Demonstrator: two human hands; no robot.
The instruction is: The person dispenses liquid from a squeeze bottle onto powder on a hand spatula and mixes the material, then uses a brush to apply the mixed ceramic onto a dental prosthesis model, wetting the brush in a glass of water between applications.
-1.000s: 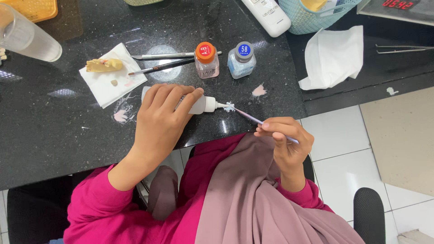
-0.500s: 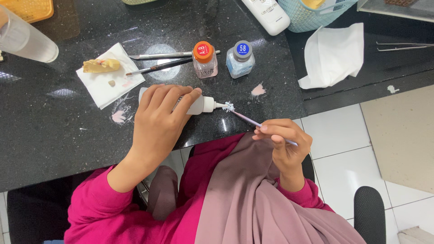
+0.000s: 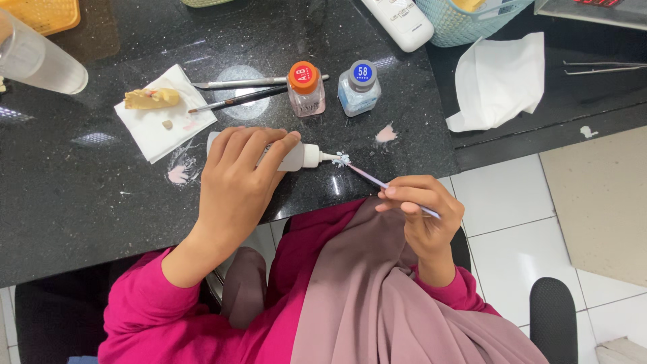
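Across the upper two thirds of the frame runs the black speckled stone counter [image 3: 81,202], and your work sits at its lower edge, near the middle. At the top right stand a pale blue woven plastic basket [image 3: 465,27] and a white plastic bottle lying on its side [image 3: 397,23], with a crumpled white tissue [image 3: 499,81] below them, well apart from your hands. At the upper left a frosted clear plastic cup [image 3: 37,61] lies tilted, and right of it a square white napkin [image 3: 165,111] carries a small yellowish model piece [image 3: 151,99].

Your left hand [image 3: 236,182] lies palm down with its fingers curled over a small clear squeeze bottle with a white nozzle [image 3: 303,156], pressing it flat on the counter, nozzle pointing right. Your right hand [image 3: 421,216], off the counter's edge over your lap, pinches a thin lilac-handled brush [image 3: 367,176] between thumb and fingertips; its tip meets the nozzle at a small whitish blob [image 3: 344,160].

Just above stand two small glass jars, one with an orange lid [image 3: 304,87] and one with a blue lid [image 3: 358,86]. Two more long brushes [image 3: 236,91] lie left of the orange-lidded jar. Pink smears [image 3: 385,135] mark the counter beside the blob.
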